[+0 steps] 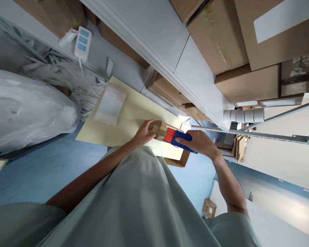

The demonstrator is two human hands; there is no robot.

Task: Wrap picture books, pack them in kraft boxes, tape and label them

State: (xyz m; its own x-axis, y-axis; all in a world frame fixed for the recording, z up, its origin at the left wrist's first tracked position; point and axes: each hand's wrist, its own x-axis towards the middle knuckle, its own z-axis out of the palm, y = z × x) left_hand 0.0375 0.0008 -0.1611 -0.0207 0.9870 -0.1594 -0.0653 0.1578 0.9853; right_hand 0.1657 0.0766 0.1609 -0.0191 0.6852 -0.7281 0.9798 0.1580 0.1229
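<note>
A small brown cardboard box lies on a pale yellow table. My left hand rests on the box's left end, fingers curled against it. My right hand is wrapped round the blue handle of a tape dispenser with a red front part, which sits against the box's right end. My own grey-green shirt hides the near part of the table.
A white padded packet lies on the table to the left. A white power strip sits on a shelf beyond. Large cardboard boxes fill grey shelving. A big white plastic bag stands at left. The floor is blue.
</note>
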